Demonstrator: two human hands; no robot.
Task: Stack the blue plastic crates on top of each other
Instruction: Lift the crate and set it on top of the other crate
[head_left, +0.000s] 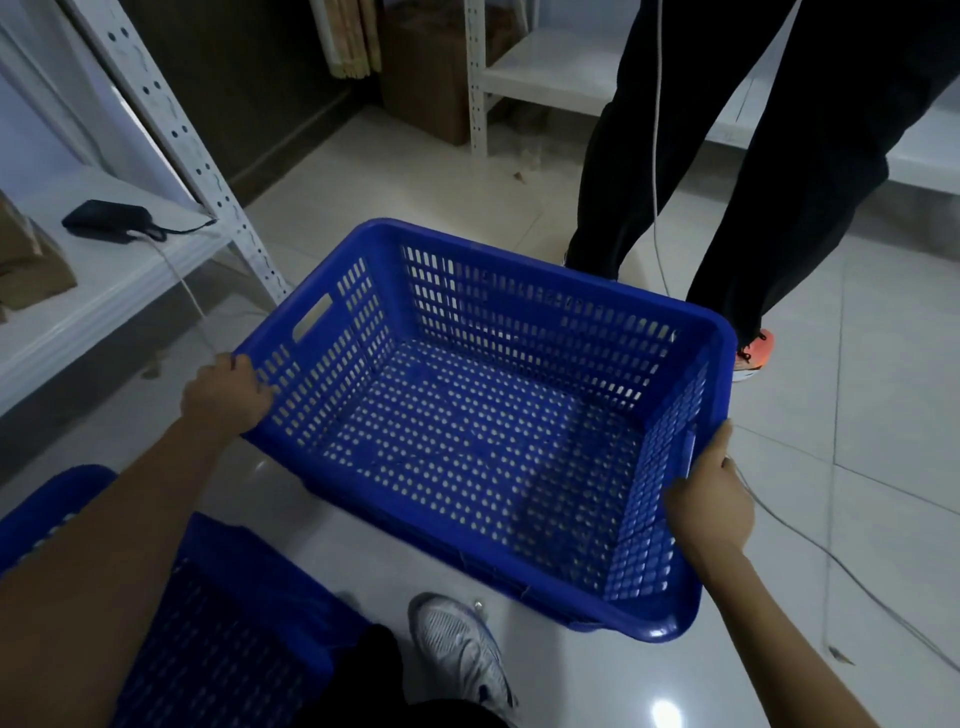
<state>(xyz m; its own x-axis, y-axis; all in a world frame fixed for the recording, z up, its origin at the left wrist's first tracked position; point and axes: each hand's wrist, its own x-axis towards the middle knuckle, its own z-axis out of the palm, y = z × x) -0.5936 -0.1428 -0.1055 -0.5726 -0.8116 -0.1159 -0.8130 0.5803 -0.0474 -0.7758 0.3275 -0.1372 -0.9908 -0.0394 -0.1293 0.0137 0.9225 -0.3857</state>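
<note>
A big blue perforated plastic crate (483, 431) fills the middle of the view, empty, its open top facing me. My left hand (226, 397) grips the rim at its left short side, below the handle slot. My right hand (709, 499) grips the rim at its right short side. Whether the crate rests on the floor or is lifted off it, I cannot tell. A second blue crate (228, 639) lies at the bottom left, partly hidden under my left forearm.
Another person's legs in black trousers (727, 156) stand just behind the crate, one orange shoe (753, 356) beside its far right corner. White metal shelving (104, 270) stands left, holding a black device. A cable (831, 561) trails over the tiled floor at right. My white shoe (457, 649) is below.
</note>
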